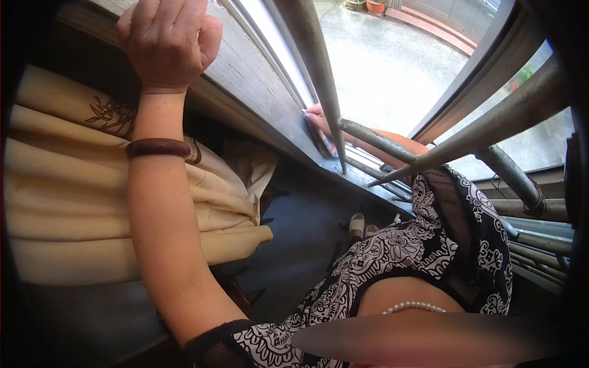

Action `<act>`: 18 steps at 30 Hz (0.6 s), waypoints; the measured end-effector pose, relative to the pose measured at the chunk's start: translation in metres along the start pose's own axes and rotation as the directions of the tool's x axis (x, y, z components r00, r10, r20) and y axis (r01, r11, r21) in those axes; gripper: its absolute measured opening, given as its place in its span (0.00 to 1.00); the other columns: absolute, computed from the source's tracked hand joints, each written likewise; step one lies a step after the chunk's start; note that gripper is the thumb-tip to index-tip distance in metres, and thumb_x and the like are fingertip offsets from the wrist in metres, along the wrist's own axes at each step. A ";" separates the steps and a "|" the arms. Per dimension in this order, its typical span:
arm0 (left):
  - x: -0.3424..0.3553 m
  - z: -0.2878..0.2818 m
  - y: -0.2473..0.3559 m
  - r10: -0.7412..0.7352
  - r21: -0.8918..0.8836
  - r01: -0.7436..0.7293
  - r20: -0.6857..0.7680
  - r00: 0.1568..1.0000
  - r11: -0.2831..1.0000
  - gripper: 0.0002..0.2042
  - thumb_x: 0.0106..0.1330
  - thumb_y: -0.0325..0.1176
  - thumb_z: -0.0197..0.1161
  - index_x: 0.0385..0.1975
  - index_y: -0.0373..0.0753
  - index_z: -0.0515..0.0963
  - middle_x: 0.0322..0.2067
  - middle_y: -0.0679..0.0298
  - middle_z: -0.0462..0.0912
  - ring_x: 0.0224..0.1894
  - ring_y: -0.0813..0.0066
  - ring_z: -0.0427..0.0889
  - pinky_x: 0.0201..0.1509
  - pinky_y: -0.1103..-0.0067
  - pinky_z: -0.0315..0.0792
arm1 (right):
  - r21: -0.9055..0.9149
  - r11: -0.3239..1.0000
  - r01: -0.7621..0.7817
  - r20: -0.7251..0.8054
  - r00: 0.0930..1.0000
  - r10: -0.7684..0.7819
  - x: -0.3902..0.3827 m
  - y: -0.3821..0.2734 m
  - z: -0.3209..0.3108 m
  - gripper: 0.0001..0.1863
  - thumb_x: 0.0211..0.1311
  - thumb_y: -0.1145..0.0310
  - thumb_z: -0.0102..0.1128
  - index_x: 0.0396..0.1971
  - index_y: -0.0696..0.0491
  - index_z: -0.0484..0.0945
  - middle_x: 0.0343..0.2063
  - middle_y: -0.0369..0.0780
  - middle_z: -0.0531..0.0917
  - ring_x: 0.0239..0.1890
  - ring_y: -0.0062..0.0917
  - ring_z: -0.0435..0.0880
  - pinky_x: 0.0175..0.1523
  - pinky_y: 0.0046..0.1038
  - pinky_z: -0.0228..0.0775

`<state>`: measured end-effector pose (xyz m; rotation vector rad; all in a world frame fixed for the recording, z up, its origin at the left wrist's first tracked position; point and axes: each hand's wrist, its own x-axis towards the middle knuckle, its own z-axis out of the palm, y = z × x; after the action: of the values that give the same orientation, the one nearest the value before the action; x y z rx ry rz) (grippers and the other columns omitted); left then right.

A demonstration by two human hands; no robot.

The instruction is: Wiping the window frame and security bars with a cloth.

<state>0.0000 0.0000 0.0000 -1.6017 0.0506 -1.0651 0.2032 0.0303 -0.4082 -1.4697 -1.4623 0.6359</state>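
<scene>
My left hand is raised at the top left, fingers curled against the wooden window frame. Its fingertips are cut off by the upper edge. A brown bangle circles that wrist. Beyond a metal bar, my right hand is low against the inner edge of the window track, its fingers pinched together. Something pale and thin shows at its fingertips, too small to make out. A strip with whitish and reddish patches lies just below it, perhaps a cloth. My right forearm passes behind the bars.
Thick metal bars cross the right side close to my arm. A cream curtain hangs in folds at the left, below the frame. Dark floor lies far beneath, with a light shoe. Outside are paving and pots.
</scene>
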 end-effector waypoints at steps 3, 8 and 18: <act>-0.002 -0.001 -0.003 0.001 0.018 -0.001 0.009 1.000 1.000 0.05 0.54 0.31 0.52 0.21 0.39 0.73 0.32 0.62 0.79 0.35 0.65 0.74 0.47 0.69 0.63 | 0.381 0.915 -0.133 0.052 0.991 0.122 0.001 -0.009 0.004 0.12 0.66 0.65 0.61 0.45 0.54 0.83 0.31 0.37 0.83 0.37 0.21 0.79 0.45 0.24 0.71; 0.013 0.007 -0.003 -0.009 -0.004 0.009 -0.068 0.998 1.000 0.05 0.54 0.31 0.51 0.21 0.39 0.72 0.31 0.62 0.79 0.35 0.65 0.73 0.47 0.69 0.63 | 0.203 0.965 -0.164 -0.104 0.977 0.187 0.036 0.035 -0.013 0.09 0.63 0.66 0.64 0.33 0.57 0.82 0.25 0.33 0.80 0.28 0.17 0.76 0.34 0.20 0.68; 0.007 -0.007 -0.005 -0.010 -0.007 0.010 -0.008 1.000 1.000 0.05 0.55 0.31 0.50 0.21 0.39 0.71 0.30 0.62 0.78 0.34 0.66 0.73 0.46 0.69 0.62 | 0.097 0.943 -0.319 0.045 0.948 0.316 0.009 0.004 0.015 0.11 0.59 0.64 0.66 0.27 0.57 0.83 0.23 0.36 0.82 0.27 0.18 0.78 0.33 0.23 0.70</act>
<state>-0.0030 -0.0075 0.0079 -1.6050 0.0517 -1.0806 0.1928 0.0429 -0.4159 -1.6349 -1.2025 0.9186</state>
